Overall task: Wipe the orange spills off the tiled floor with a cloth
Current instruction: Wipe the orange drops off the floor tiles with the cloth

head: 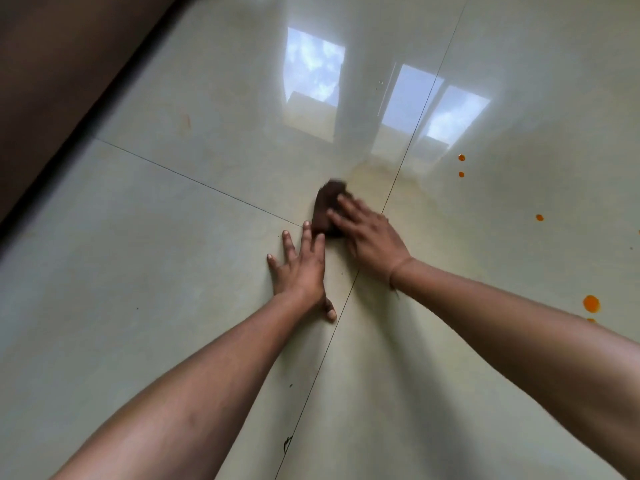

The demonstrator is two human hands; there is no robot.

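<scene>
The right hand lay flat, fingers straight, pressing a dark brown cloth onto the tiled floor. The left hand was spread flat just beside it. Orange spills dotted the tile to the right. The cloth looked soft and light, probably best bunched under the palm.

A dark brown cloth lies bunched on the glossy pale tiled floor, with orange spills well off to its right.
</scene>
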